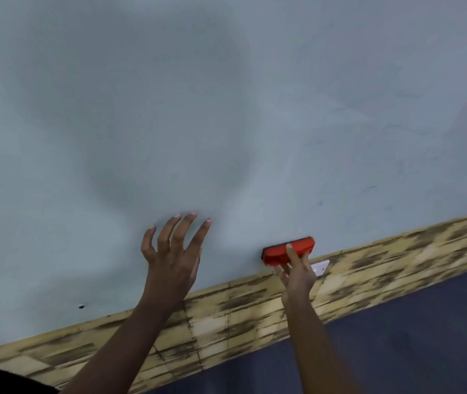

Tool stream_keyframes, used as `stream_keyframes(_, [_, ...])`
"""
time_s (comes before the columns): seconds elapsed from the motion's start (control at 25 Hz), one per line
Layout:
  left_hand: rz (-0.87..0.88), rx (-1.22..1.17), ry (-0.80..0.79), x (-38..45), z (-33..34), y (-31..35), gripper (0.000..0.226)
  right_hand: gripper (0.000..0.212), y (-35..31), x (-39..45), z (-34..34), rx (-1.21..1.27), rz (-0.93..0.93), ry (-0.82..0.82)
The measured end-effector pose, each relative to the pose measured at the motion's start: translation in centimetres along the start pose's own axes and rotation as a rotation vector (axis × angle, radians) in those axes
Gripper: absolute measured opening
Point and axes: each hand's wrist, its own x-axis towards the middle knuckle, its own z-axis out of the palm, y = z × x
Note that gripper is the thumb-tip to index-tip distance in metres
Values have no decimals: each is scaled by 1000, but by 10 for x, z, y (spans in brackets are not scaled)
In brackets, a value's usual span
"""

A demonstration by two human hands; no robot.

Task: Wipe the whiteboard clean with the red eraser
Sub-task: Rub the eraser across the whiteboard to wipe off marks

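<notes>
Whiteboard [226, 109] fills most of the frame, a pale grey-blue surface tilted in the view, with its lower edge running from lower left up to the right above a strip of tan, brick-patterned wall [226, 314]. The red eraser [276, 255] sits low and right of centre, flat against the board just above that lower edge, probably to catch the last band along the bottom. The right hand [297, 273] grips it from below, fingers curled over its red back and thumb at its underside, a hold that lets the pad be pressed and slid sideways. The left hand [174, 251], near centre, is spread, holding nothing, fingertips at or near the board; contact cannot be told for sure, though it looks like a brace for balance. The board appears mostly wiped, cloudy with dull smears, and a few faint dark flecks [368, 188] remain toward the right. A small white plate [321, 265] shows on the patterned strip just beside the right hand. Dark blue wall [425, 322] lies below the strip.
</notes>
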Motion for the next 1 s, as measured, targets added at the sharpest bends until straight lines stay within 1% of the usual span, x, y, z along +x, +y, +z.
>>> stream_keyframes(0.08, [-8, -19, 19, 25, 6, 33, 66, 65, -41, 9, 11, -33, -176, -19])
stream_keyframes(0.16, [-34, -42, 52, 48, 10, 61, 64, 61, -58, 2, 26, -233, -426, -67])
stream_keyframes(0.24, [-78, -66, 109, 73, 13, 85, 61, 51, -57, -15, 34, -455, -684, -151])
stream_keyframes(0.28, [-109, -75, 131, 83, 13, 92, 60, 53, -51, -20, 34, -580, -826, -208])
stream_keyframes(0.36, [-157, -97, 149, 96, 14, 105, 59, 65, -39, -14, 23, -854, -1083, -311])
stream_keyframes(0.4, [-157, -100, 144, 100, 16, 110, 59, 71, -36, -6, 13, -938, -1167, -340])
stream_keyframes(0.44, [-145, -93, 133, 102, 17, 115, 61, 76, -37, 4, 4, -984, -1213, -347])
stream_keyframes(0.48, [-133, -82, 122, 101, 19, 119, 62, 77, -41, 12, -2, -991, -1221, -350])
stream_keyframes(0.52, [-126, -77, 119, 101, 21, 122, 63, 74, -49, 19, -5, -972, -1175, -319])
stream_keyframes(0.56, [-123, -83, 126, 101, 21, 123, 63, 67, -63, 26, -6, -898, -1059, -250])
stream_keyframes(0.64, [-107, -97, 170, 107, 20, 119, 59, 52, -90, 48, -5, -622, -738, -90])
stream_keyframes(0.68, [-96, -92, 212, 113, 18, 113, 57, 54, -99, 61, -6, -493, -598, -37])
stream_keyframes(0.76, [-77, -68, 322, 130, 17, 96, 54, 65, -102, 84, -20, -340, -388, -12])
stream_keyframes(0.88, [-35, 11, 429, 145, 25, 79, 62, 73, -96, 99, -47, -208, -118, -11])
stream_keyframes(0.96, [-1, 73, 454, 143, 33, 79, 69, 67, -101, 100, -54, -159, -41, -40])
stream_keyframes(1.0, [10, 89, 461, 143, 36, 79, 70, 60, -107, 98, -50, -126, -39, -51])
